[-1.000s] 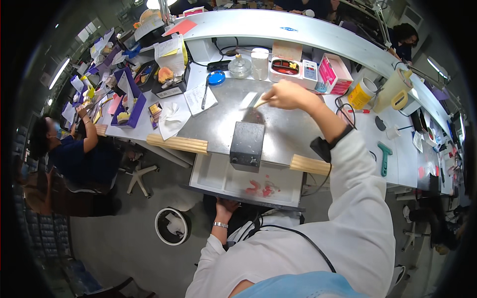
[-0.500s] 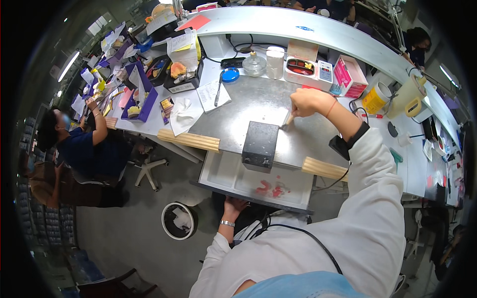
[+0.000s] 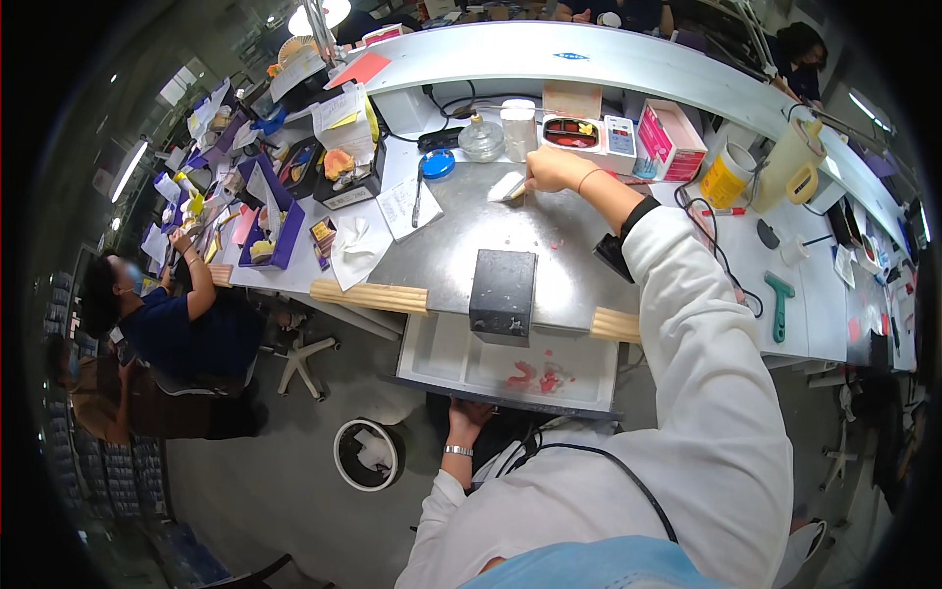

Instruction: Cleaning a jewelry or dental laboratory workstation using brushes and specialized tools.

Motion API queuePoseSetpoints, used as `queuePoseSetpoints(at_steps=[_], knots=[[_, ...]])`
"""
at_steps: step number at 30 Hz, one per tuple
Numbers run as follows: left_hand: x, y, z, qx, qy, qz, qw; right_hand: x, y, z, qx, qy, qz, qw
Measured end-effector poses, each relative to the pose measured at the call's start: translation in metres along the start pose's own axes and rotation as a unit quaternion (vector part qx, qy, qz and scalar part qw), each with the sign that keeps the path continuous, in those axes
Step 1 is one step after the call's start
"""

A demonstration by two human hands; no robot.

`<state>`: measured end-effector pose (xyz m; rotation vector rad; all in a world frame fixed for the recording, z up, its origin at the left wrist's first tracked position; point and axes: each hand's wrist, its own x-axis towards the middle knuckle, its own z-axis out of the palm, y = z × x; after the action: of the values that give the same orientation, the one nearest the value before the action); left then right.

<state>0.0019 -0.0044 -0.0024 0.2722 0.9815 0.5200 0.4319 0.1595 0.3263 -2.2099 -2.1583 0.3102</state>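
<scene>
My right hand (image 3: 555, 172) is closed on a small brush with pale bristles (image 3: 507, 187), reaching over the far part of the metal plate (image 3: 432, 257). The bristle end lies at or just over the metal. Small pink crumbs dot the plate below it. At the near edge of the bench, my left hand (image 3: 470, 413) grips the front of the pulled-out drawer (image 3: 577, 391), its fingers partly hidden under the edge. Pink and red scraps (image 3: 538, 376) lie inside the drawer. A dark block (image 3: 502, 293) stands at the plate's near edge, above the drawer.
Behind my right hand stand a glass spirit lamp (image 3: 481, 140), a white cylinder (image 3: 518, 130) and a pink box (image 3: 671, 139). Papers (image 3: 410, 206) and a black tray with a dental model (image 3: 339, 165) are at left. Wooden strips (image 3: 370, 295) edge the bench. A co-worker (image 3: 177, 319) sits left.
My right hand has moved the brush from beside the dark block to the far part of the plate, slightly leftward. My left hand stays at the drawer front.
</scene>
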Motion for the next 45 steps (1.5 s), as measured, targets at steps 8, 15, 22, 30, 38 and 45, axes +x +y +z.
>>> queuePoseSetpoints(at_steps=[8,15,22,30,38,45], knots=[[-0.002,0.000,-0.001,0.006,-0.004,0.000,1.000,-0.091,-0.008,-0.006,-0.053,-0.075,0.080,0.992],[0.005,-0.003,-0.009,0.000,0.002,0.014,1.000,-0.175,-0.026,-0.025,0.084,-0.117,0.002,0.990],[-0.001,-0.001,0.000,0.019,-0.003,0.013,1.000,-0.142,0.019,0.016,0.029,0.019,0.094,0.995],[-0.010,0.002,0.010,0.016,0.008,0.021,1.000,-0.220,-0.084,0.069,0.086,0.032,0.057,0.994],[-0.004,0.001,0.005,0.006,-0.003,0.020,1.000,-0.273,-0.092,0.029,0.182,0.063,-0.011,0.981],[-0.003,0.000,-0.004,0.010,-0.013,0.022,1.000,-0.256,-0.068,0.059,0.123,0.061,0.044,0.990]])
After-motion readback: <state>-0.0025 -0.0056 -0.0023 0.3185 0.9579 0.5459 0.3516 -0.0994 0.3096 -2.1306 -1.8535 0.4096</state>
